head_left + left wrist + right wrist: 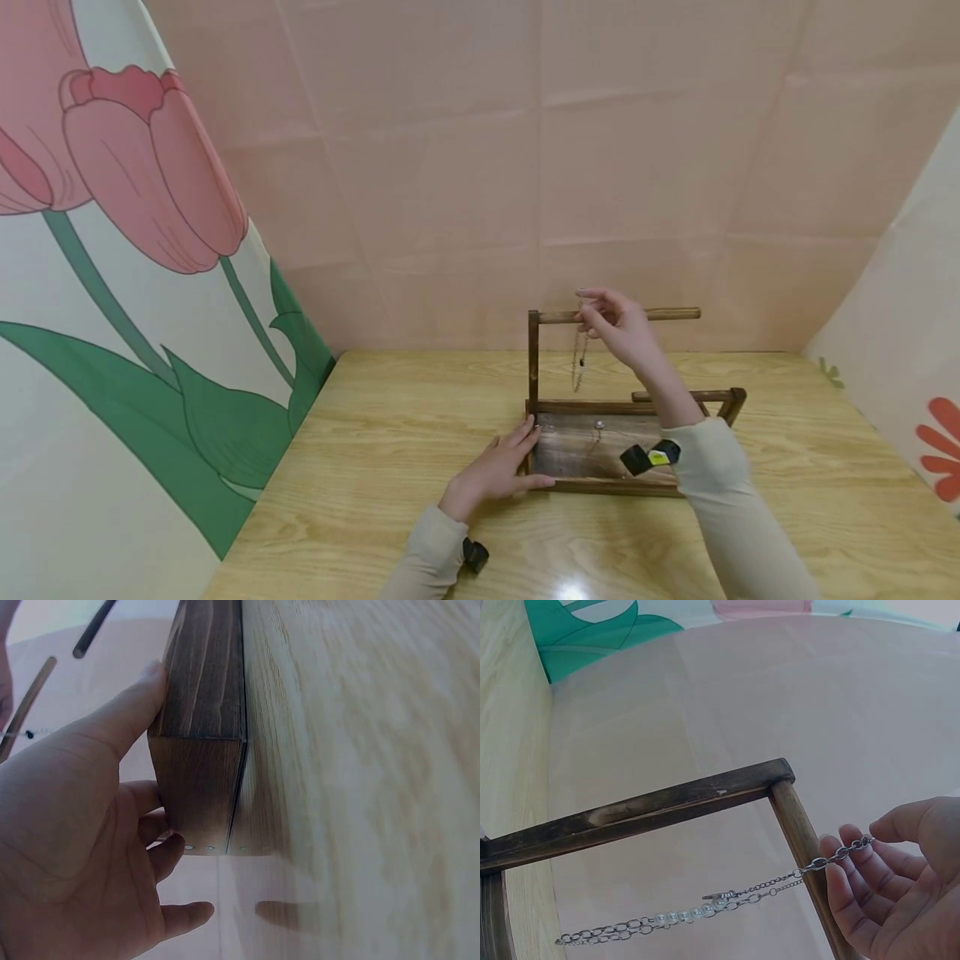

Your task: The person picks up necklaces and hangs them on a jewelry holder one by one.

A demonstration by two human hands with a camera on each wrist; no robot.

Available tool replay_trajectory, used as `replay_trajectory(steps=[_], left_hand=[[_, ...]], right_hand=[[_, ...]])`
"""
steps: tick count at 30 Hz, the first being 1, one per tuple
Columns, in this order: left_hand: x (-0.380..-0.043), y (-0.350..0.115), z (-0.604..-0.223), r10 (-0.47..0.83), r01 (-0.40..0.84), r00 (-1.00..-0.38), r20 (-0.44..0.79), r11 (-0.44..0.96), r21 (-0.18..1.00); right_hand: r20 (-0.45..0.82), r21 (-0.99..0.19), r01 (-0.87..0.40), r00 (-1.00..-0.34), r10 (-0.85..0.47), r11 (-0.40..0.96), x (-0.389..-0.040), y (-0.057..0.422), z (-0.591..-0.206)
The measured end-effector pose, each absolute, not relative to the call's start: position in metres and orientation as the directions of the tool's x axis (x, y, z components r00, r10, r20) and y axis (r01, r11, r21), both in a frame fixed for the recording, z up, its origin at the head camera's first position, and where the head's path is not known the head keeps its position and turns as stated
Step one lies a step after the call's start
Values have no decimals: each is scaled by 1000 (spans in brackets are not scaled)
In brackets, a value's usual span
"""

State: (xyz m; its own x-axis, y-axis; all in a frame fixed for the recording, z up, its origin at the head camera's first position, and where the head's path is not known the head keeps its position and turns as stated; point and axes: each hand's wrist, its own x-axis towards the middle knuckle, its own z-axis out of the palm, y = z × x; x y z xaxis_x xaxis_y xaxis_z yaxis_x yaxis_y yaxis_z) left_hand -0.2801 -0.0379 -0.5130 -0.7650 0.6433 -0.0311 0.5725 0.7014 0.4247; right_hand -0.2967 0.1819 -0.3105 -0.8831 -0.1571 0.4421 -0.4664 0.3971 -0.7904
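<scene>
My right hand (611,325) pinches one end of a silver chain necklace (622,930) between thumb and fingertips. The necklace hangs as a doubled loop beside the upper bar (675,313) of a dark wooden jewelry stand (533,358), and several pearl beads (686,916) sit along one strand. In the right wrist view its chain overlaps the bar close to the fingers. My left hand (495,471) holds the left end of the stand's tray (607,486), thumb along the front wall and fingers over the side wall. The left wrist view shows those fingers bent against the wood (199,784).
Inside the tray lies another thin chain with a small round pendant (599,425). A lower bar (690,395) of the stand rises at its right, beside my right forearm. A pink backdrop (435,208) stands behind the wood-grain table (390,433). A tulip-printed sheet (150,333) borders the left.
</scene>
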Motion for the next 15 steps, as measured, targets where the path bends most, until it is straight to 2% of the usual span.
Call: replay_trajectory(steps=[9, 15], left_hand=[[-281, -38, -515, 642, 578, -767, -23, 705, 412], [-281, -38, -515, 643, 577, -765, -27, 704, 414]], right_hand=[[439, -790, -470, -882, -172, 394, -296, 174, -312], [438, -789, -476, -879, -187, 387, -308, 176, -326]])
